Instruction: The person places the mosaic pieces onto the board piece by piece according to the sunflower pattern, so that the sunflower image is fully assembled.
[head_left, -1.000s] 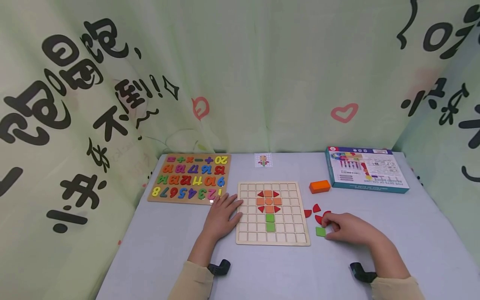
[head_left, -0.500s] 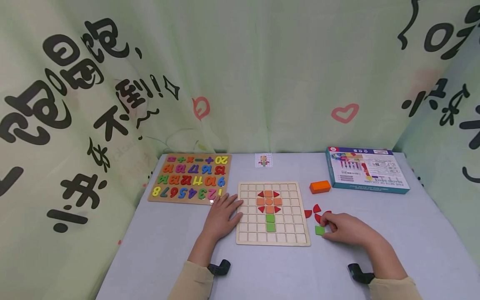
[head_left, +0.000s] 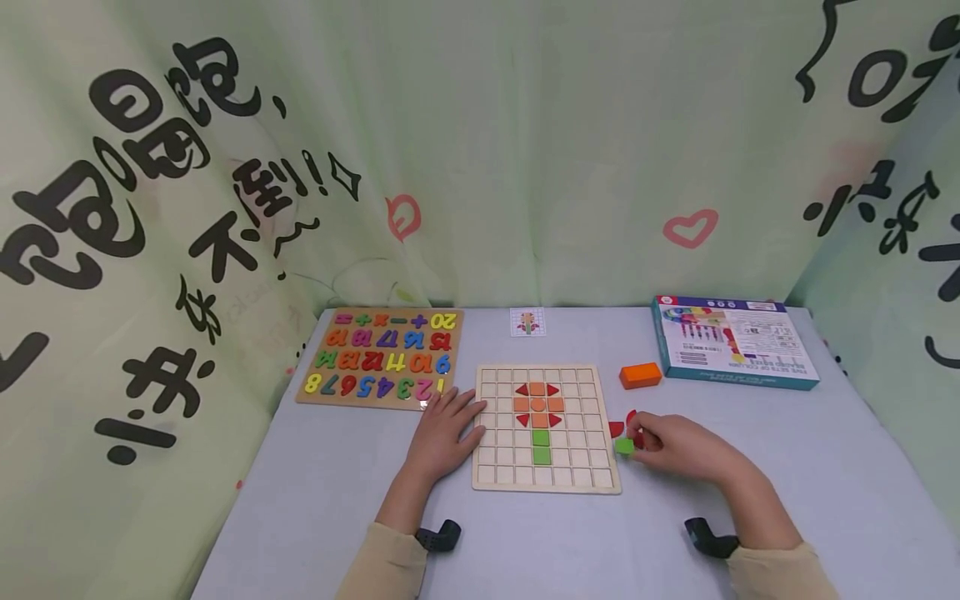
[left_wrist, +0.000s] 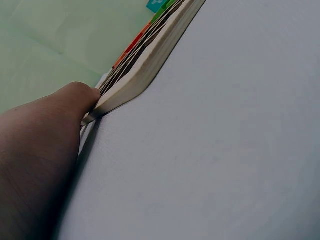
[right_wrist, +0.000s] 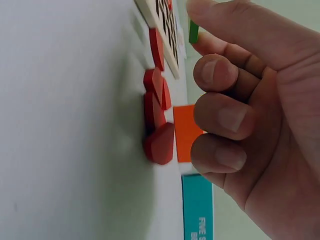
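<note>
Right hand (head_left: 675,448) pinches a half-hidden green tile (head_left: 624,446); left hand (head_left: 444,433) rests spread on the board (head_left: 592,479).

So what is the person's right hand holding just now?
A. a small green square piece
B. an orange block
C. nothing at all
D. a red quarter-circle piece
A: the right hand pinches a small green square piece at its fingertips, lifted beside the right edge of the wooden grid board, while the red pieces lie loose on the table and the orange block sits untouched farther back.
</note>
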